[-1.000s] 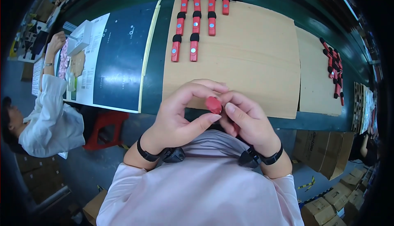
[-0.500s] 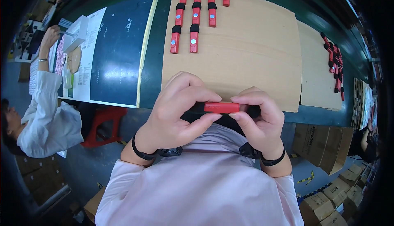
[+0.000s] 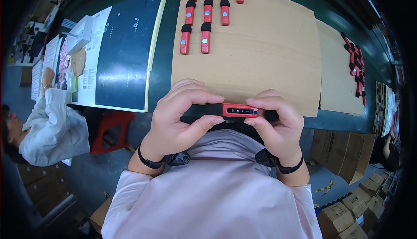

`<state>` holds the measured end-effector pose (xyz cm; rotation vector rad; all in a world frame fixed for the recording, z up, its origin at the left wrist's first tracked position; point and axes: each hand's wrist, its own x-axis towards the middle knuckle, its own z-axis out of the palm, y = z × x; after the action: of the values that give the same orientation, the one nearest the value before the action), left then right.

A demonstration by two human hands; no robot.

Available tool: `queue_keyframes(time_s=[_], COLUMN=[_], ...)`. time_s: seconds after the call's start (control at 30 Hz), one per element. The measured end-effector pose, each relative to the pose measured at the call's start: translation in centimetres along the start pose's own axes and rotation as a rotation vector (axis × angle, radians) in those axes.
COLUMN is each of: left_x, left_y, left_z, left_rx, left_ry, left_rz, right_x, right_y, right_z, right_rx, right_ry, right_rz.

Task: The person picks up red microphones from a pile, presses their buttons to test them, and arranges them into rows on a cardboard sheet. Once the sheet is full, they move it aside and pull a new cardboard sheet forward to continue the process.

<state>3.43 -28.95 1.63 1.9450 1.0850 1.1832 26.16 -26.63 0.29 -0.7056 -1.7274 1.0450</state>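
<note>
Between my hands, just in front of the near edge of the cardboard, lies a small red microphone with a black foam cap. It is level, and a face with a long dark panel of small marks is up. My left hand pinches the capped end between thumb and forefinger. My right hand grips the bare red end the same way. A black rounded thing shows by my right fingers; whether it is held there I cannot tell.
On the cardboard sheet several red microphones stand in rows at the far left. More lie in a loose pile on another cardboard piece at right. Dark printed sheets lie left. A co-worker sits beyond.
The microphone has turned over from a plain red face to the dark panel. My left fingers have slid left onto the foam cap. The co-worker's hand has come down nearer their body.
</note>
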Motion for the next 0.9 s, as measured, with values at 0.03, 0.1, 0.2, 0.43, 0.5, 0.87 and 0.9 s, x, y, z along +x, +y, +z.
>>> queue_keyframes(time_s=[0.03,0.1,0.2,0.43,0.5,0.87,0.9], left_x=[-0.1,0.0,0.5,0.9,1.0,0.9,1.2], left_y=[0.0,0.0,0.3,0.0,0.0,-0.5,-0.6], left_z=[0.1,0.4,0.9,0.8,0.8,0.2,0.1], left_rx=[-0.033,-0.099,-0.041,0.059,0.063,-0.148,-0.141], left_ry=[0.008,0.027,0.024,-0.021,-0.015,-0.078,-0.125], left_rz=[-0.024,-0.074,-0.027,0.099,0.108,-0.197,-0.2], right_x=[-0.1,-0.1,-0.1,-0.1,-0.1,0.1,0.2], right_y=[0.0,0.0,0.1,-0.2,-0.2,0.8,0.9], right_z=[0.0,0.2,0.3,0.4,0.4,0.0,-0.1], right_rx=[0.007,0.021,0.015,0.001,0.008,-0.057,-0.074], right_ry=[0.012,0.032,0.023,0.015,0.015,0.028,0.012], right_rz=[0.004,0.012,0.016,0.021,0.029,-0.141,-0.156])
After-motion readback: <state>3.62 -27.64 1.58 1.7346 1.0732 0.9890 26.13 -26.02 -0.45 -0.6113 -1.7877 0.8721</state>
